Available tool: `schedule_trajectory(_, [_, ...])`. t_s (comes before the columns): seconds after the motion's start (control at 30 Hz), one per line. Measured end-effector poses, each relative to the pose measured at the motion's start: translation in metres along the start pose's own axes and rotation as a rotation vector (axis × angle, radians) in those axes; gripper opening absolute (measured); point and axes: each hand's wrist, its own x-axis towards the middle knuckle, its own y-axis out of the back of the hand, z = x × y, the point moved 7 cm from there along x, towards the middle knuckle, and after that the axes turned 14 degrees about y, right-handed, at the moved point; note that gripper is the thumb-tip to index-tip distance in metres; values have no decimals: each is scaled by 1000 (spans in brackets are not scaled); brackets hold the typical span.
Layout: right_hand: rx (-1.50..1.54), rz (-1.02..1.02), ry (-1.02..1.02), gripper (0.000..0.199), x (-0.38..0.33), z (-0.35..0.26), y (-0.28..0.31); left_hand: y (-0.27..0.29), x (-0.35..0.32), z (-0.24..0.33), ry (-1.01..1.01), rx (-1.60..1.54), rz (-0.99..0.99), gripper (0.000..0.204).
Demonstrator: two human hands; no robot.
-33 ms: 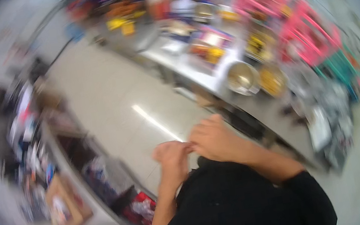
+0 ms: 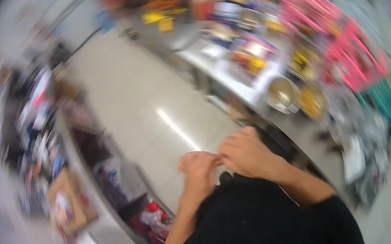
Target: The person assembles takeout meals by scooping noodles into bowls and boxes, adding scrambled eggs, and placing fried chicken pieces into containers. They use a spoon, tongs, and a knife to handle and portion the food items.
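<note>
In front of my black shirt, my left hand (image 2: 199,169) and my right hand (image 2: 247,153) meet at the fingertips above the floor. Both have curled, closed fingers, seen from the back. Between them the fingertips pinch together; whatever they may hold is too small and blurred to make out. Neither hand touches a table. The nearest surface to my right hand is the edge of the metal table (image 2: 285,129) on the right, bearing a steel bowl (image 2: 282,94) and a bowl of yellow food (image 2: 312,101).
Pink plastic baskets (image 2: 355,55) and a green basket (image 2: 380,104) stand along the right table, beside grey plastic bags (image 2: 361,147). A metal counter (image 2: 117,239) on the left carries a cardboard box (image 2: 78,200) and clutter. Between them runs a tiled floor (image 2: 135,90).
The whole view has swung, so the tables and floor sit farther right in the picture. My hands remain together at the fingertips, slightly farther right in the picture.
</note>
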Motion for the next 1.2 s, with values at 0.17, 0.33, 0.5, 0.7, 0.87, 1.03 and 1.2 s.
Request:
schedule_trajectory(0.17, [134, -170, 198, 15, 63, -32, -28, 32, -36, -37, 349, -80, 256, 7])
schedule_trajectory(0.33, [162, -299, 346, 13, 111, -53, -60, 59, -59, -64, 553, -125, 418, 5])
schedule_trajectory(0.5, [216, -318, 536, 17, 153, -50, -89, 77, -52, -91, 694, -226, 550, 9])
schedule_trajectory(0.7, [344, -212, 778, 21, 220, -24, -114, 101, -8, -147, 889, -386, 563, 8])
schedule_trajectory(0.87, [349, -101, 964, 26, 304, 39, -121, 130, 80, -207, 967, -665, 440, 4])
schedule_trajectory(1.03, [316, 142, 1115, 25, 390, 107, -102, 166, 199, -242, 807, -1020, 376, 6])
schedule_trajectory(1.2, [224, 102, 1088, 20, 453, 160, -88, 193, 292, -255, 766, -1089, 280, 10])
